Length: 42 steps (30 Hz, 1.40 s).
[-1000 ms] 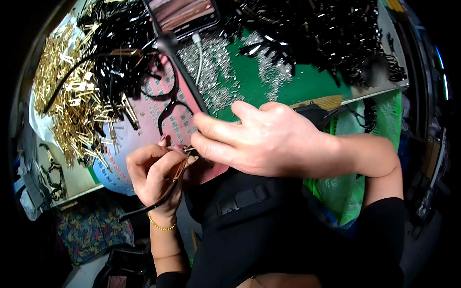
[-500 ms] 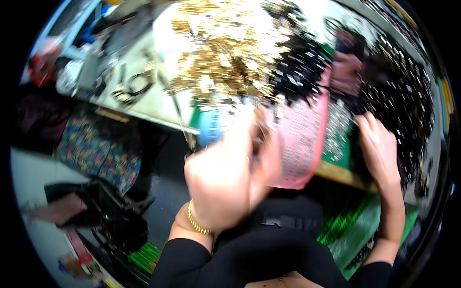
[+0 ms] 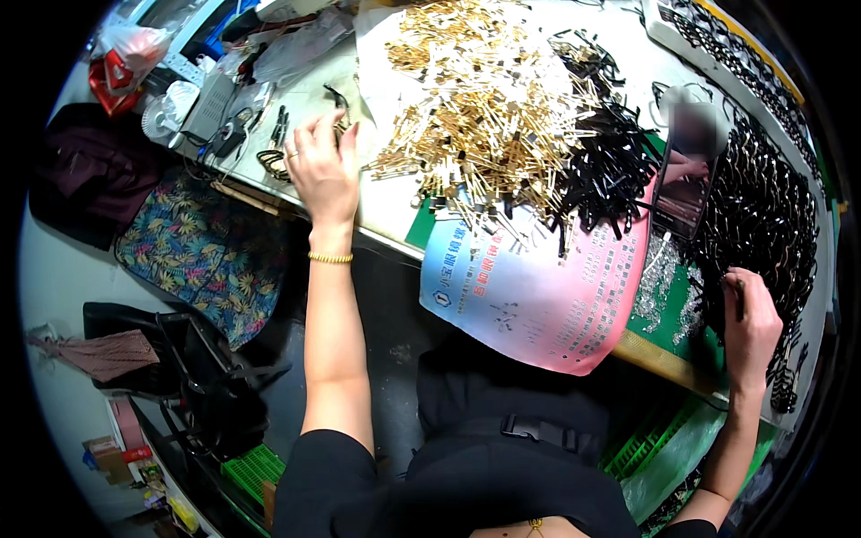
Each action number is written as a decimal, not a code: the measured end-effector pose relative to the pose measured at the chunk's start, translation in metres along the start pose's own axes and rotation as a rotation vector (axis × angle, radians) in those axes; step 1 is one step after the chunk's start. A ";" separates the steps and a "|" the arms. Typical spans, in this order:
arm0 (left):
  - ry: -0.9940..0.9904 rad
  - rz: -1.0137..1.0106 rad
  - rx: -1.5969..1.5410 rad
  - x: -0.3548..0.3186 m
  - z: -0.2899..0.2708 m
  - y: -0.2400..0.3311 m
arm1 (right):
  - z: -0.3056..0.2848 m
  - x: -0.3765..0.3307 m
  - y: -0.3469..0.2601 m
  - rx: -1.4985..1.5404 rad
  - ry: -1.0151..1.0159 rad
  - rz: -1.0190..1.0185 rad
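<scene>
Black glossy pieces [image 3: 762, 202] in a heap

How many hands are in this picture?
2. The left hand is over the left part of the table; the right hand is beside the black pile. No others show.

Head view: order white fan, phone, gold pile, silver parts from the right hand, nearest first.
From the right hand:
1. Silver parts, just left
2. Phone, up and left
3. Gold pile, top middle
4. White fan, far left
</scene>
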<state>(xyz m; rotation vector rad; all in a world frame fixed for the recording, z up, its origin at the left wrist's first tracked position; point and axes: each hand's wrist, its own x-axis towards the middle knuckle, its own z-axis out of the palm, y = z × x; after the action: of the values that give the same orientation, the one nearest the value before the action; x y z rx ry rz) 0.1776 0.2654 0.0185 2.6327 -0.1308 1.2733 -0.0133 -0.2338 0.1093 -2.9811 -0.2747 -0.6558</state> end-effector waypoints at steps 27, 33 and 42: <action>-1.116 0.248 -1.293 -0.086 -0.108 0.273 | -0.022 -0.059 -0.052 1.147 -0.413 0.545; -1.152 -0.016 -1.363 -0.099 -0.105 0.267 | -0.018 -0.060 -0.053 1.055 -0.465 0.441; -1.067 0.252 -1.310 -0.089 -0.103 0.261 | -0.020 -0.058 -0.056 0.991 -0.433 0.307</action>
<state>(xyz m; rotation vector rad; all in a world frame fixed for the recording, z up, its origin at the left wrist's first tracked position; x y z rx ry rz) -0.0011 0.0343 0.0511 1.7376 -1.0294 -0.3614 -0.0841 -0.1902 0.1051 -2.0814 -0.1028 0.1598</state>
